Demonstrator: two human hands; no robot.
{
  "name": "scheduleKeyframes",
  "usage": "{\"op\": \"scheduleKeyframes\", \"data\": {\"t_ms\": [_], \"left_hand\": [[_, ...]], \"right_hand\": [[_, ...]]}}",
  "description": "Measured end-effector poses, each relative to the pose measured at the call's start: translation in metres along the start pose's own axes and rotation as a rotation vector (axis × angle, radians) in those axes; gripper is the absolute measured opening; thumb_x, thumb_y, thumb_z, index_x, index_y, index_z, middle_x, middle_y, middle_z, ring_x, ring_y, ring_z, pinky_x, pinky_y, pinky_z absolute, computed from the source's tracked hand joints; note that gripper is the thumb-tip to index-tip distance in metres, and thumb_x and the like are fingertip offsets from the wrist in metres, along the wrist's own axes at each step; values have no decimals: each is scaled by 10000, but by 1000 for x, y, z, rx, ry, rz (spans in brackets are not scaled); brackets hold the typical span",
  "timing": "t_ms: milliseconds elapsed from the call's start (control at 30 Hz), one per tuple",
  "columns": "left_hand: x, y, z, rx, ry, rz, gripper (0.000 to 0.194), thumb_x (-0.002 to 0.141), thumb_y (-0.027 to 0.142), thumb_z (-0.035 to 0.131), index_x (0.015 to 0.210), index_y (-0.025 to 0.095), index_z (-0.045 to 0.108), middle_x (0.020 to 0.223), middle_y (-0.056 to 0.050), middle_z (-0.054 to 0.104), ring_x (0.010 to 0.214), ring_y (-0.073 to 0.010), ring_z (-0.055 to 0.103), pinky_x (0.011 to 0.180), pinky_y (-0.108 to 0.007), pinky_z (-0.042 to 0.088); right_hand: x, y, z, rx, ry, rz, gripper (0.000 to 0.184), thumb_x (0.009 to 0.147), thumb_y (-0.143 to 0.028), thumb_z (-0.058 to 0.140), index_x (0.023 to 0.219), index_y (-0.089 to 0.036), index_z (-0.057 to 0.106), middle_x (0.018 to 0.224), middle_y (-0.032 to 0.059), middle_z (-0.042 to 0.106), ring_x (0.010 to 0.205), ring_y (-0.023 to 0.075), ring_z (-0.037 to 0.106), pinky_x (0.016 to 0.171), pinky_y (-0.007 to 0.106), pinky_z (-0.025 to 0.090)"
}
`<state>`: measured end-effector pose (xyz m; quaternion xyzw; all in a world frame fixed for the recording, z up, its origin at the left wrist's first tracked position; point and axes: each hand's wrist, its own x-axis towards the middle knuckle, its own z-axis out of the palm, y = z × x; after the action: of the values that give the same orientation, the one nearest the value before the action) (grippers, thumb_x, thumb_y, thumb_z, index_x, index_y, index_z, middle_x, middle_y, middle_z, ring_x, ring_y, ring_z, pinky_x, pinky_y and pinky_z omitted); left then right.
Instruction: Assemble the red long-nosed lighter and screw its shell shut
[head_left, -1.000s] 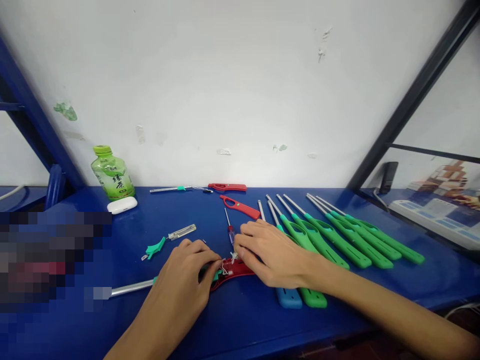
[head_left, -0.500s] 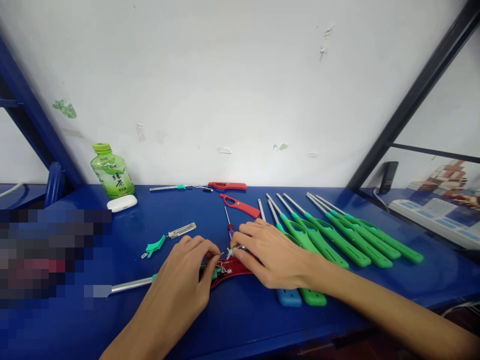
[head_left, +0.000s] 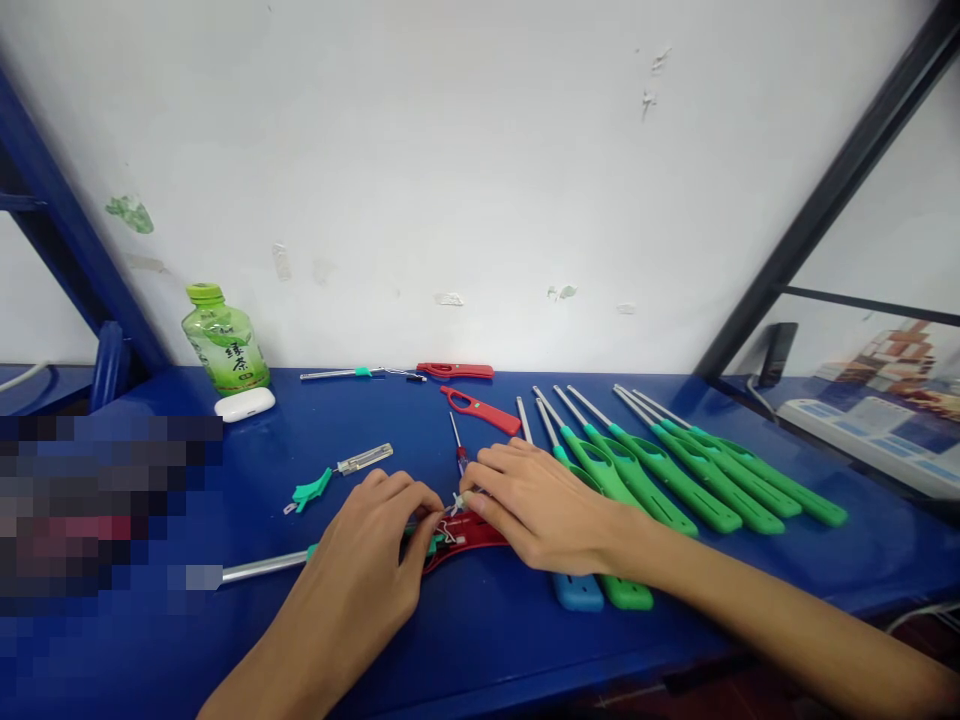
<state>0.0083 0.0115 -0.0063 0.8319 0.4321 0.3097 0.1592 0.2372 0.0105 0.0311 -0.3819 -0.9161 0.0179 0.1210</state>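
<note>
An opened red lighter half-shell (head_left: 469, 540) lies on the blue bench (head_left: 487, 640), with a metal tube (head_left: 262, 569) running out to the left. My left hand (head_left: 375, 560) rests on its left end, fingers curled and pinched on the small inner parts near a green piece (head_left: 433, 546). My right hand (head_left: 540, 505) presses on the right side, thumb and forefinger pinched on a tiny white part (head_left: 457, 500) with thin wires. A small red-handled screwdriver (head_left: 458, 446) lies just behind the fingers.
A row of several green long-nosed lighters (head_left: 675, 475) and one blue lighter (head_left: 577, 590) lies to the right. Red shell halves (head_left: 480, 410), a green trigger piece (head_left: 311, 490), a clear part (head_left: 365, 458), a green tea bottle (head_left: 223, 345) and a white earbud case (head_left: 244, 404) sit behind.
My right fingertips have lifted the small white part slightly up and back from the red shell. My left hand has stayed on the shell's left end.
</note>
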Motion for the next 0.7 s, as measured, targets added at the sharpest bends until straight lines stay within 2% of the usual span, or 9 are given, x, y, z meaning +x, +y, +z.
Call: {"op": "scheduleKeyframes", "data": {"t_ms": [467,700], "left_hand": [[0,-2,2,-5,-5,17,266,1009,326,461,883,250,682,898,-28,691,861,-229,599,839,-393,436],[-2,-1,1,8,-3,16,262,1016,311,454,887,247,673,888,-28,676,849,-231,584,802,-384,434]], "right_hand": [[1,-1,0,1,2,4,268,1151,-281,371,1054,-199,607,996,51,655,908,222,590,882,386,445],[-1,-3,1,2,-3,-4,258,1154,-277,364,1078,-201,597,1015,52,654,930,225,593,905,382,446]]}}
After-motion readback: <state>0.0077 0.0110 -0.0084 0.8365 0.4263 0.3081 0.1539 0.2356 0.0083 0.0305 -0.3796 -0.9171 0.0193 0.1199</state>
